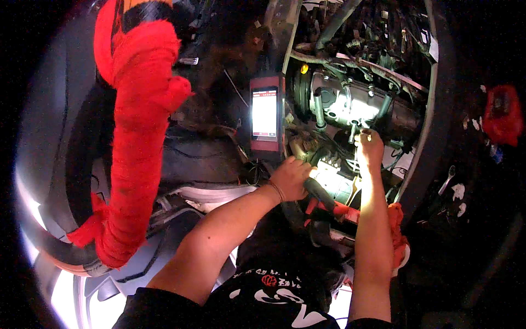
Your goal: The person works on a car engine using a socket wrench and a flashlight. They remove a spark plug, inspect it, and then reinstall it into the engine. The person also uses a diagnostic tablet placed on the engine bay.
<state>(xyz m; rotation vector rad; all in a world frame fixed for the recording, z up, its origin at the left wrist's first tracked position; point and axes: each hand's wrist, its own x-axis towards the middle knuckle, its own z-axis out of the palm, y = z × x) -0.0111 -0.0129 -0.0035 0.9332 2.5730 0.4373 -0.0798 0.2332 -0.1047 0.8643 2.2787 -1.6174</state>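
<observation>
My right hand (370, 147) reaches into an open engine bay, its fingers pinched together beside a short, shiny metal cylinder (352, 134). Glare and the fingers hide whatever they hold. Just beyond them lies a grey metal engine part (359, 107) with several upright tubes, brightly lit. My left hand (290, 178) is curled at the near left side of the opening, next to a thick black hose (320, 193). What its fingers grip is hidden. Between the two hands sits a strongly lit metal part (335, 178), partly washed out by the light.
A diagnostic tablet (264, 113) with a lit screen and red casing stands left of the opening. Red fluffy cloth (139, 126) wraps a curved bar farther left. Wiring and hoses (372, 66) crowd the far bay. At right lie a red object (502, 115) and a wrench-like tool (447, 180).
</observation>
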